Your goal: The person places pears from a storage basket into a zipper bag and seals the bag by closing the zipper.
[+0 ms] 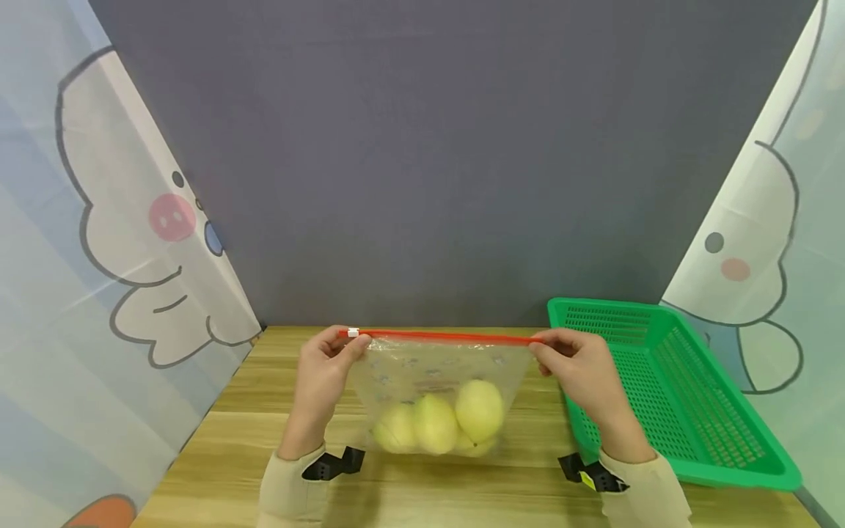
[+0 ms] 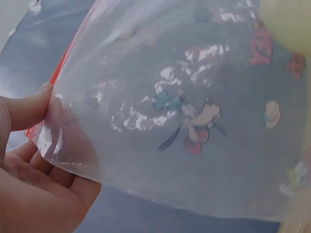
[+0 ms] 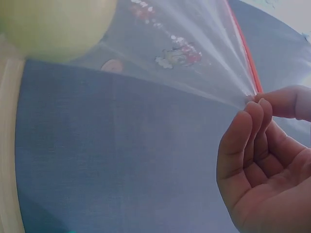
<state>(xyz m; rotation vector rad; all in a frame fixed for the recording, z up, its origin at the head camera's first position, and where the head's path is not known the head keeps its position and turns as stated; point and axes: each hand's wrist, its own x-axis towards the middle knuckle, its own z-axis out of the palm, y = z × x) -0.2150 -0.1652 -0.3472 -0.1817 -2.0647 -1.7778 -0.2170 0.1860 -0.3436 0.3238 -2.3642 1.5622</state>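
Observation:
A clear zipper bag (image 1: 429, 367) with printed cartoon figures hangs between my two hands, its red zip strip (image 1: 449, 337) stretched straight across the top. Inside, several yellow-green round fruits (image 1: 480, 411) lie at the bottom. My left hand (image 1: 323, 374) pinches the top left corner, close to the white slider (image 1: 353, 332). At the opposite top corner, my right hand (image 1: 584, 370) pinches the end of the strip between thumb and fingers. The right wrist view shows the film drawn into creases toward those fingertips (image 3: 252, 109).
A green plastic basket (image 1: 759, 447) with slotted walls stands on the right of the wooden table (image 1: 224, 455). Behind the table rises a dark grey panel (image 1: 422, 169). Cartoon-printed curtains (image 1: 53, 308) flank both sides.

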